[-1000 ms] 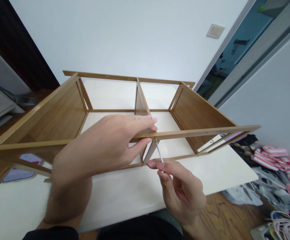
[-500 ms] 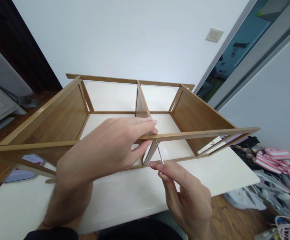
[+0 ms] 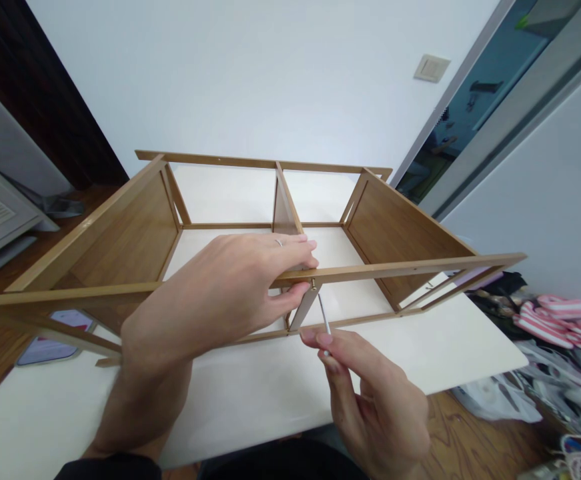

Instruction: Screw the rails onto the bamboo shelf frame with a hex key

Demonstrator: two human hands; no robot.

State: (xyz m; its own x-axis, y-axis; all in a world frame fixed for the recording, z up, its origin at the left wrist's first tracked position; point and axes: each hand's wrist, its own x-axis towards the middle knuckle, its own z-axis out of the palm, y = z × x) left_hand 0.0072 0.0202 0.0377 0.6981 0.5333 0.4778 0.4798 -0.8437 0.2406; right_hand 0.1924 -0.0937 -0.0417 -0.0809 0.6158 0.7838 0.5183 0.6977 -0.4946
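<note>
A brown wooden shelf frame [image 3: 370,271] rests on the white table, with a middle divider panel [image 3: 304,309] between two slatted side panels. My left hand [image 3: 230,280] grips the near rail where it meets the divider, fingers over the top and thumb below. A small brass-coloured screw [image 3: 313,285] sticks out at the upper end of the divider, just under the rail. My right hand [image 3: 370,393] pinches a thin metal hex key [image 3: 325,313] between thumb and fingers. Its tip is beside the screw and looks apart from it.
The white table [image 3: 250,393] stands against a white wall. A phone or tablet [image 3: 55,340] lies at the left under the frame. Small loose hardware [image 3: 429,287] lies on the right. Striped cloth [image 3: 550,320] and plastic bags [image 3: 500,397] are piled beside the table.
The hex key's tip has come away from the screw, slightly right and down. My left hand keeps its hold on the rail.
</note>
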